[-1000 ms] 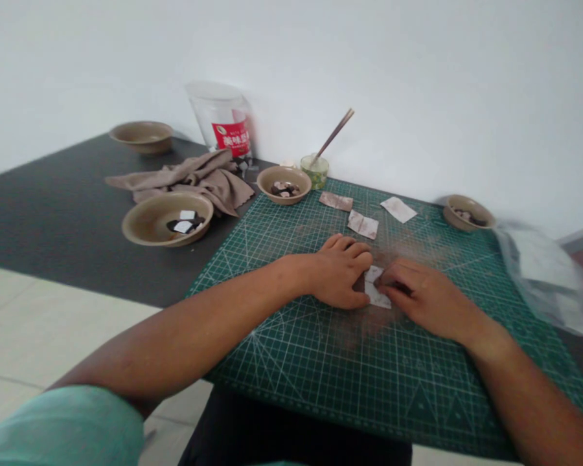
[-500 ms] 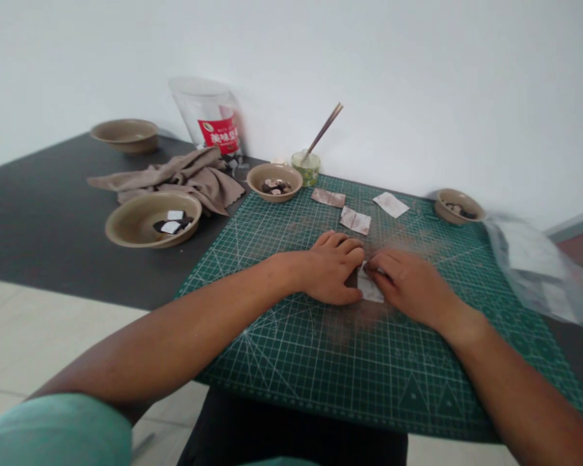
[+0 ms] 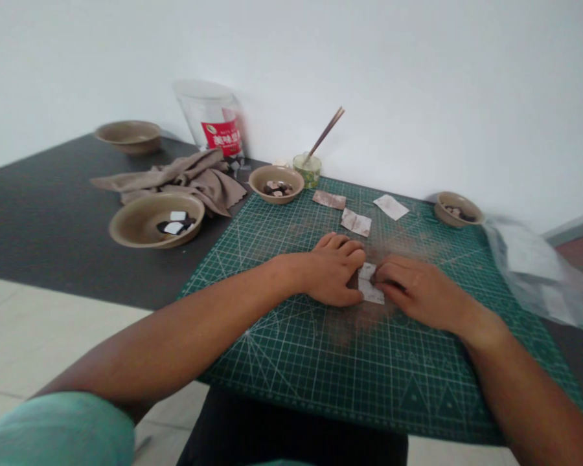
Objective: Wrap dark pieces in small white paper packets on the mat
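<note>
My left hand [image 3: 333, 270] lies palm down on the green cutting mat [image 3: 291, 362], its fingers somewhat spread over the left edge of a small white paper piece [image 3: 372, 292]. My right hand [image 3: 415, 288] touches the right side of that paper with its fingers pinched together; whatever is between the fingertips is too small to make out. Brown powder marks the mat around both hands. Behind them lie a brownish paper piece [image 3: 329, 199], a smudged white one [image 3: 356, 222] and a cleaner white one [image 3: 391, 206].
Small bowls with dark and pale pieces [image 3: 276, 196] [image 3: 458, 222], a green cup [image 3: 308, 175] with sticks and a plastic bag [image 3: 539, 265] stand around the mat. Left are a larger bowl [image 3: 136, 230], another bowl [image 3: 131, 146], a brown cloth [image 3: 184, 173] and a clear jar [image 3: 214, 129].
My right hand has moved slightly to the right and down, so more of the white paper shows. My left hand has stayed in place on the mat.
</note>
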`<control>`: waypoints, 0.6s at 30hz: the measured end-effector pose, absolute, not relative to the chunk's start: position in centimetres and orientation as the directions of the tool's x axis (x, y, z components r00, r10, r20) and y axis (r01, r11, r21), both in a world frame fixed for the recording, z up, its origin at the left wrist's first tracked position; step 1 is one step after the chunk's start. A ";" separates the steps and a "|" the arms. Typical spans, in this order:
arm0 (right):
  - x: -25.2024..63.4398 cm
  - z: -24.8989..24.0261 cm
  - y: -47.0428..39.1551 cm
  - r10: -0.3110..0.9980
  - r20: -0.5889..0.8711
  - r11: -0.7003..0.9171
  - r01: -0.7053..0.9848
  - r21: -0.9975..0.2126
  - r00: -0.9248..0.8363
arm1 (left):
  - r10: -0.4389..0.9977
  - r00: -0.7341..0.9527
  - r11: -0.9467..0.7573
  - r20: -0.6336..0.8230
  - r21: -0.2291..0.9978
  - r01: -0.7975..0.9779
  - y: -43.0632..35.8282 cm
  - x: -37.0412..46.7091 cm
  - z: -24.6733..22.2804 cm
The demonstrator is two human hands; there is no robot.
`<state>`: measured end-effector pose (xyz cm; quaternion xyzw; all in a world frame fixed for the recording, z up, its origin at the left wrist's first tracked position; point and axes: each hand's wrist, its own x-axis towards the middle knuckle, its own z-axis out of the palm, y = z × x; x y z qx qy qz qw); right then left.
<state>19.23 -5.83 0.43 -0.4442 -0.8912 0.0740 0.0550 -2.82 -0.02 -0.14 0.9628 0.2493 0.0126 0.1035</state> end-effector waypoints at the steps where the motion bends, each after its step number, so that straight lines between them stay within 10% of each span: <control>1: 19.3 0.4 -5.9 0.770 0.009 0.626 0.753 -0.200 -0.638 | 0.481 0.876 -0.855 -0.029 0.207 0.476 0.0 -2.8 -0.1; 18: 19.6 0.2 -5.5 0.840 0.098 0.541 0.809 -0.230 -0.534 | 0.483 0.875 -0.854 -0.016 0.211 0.476 0.0 -2.9 -0.2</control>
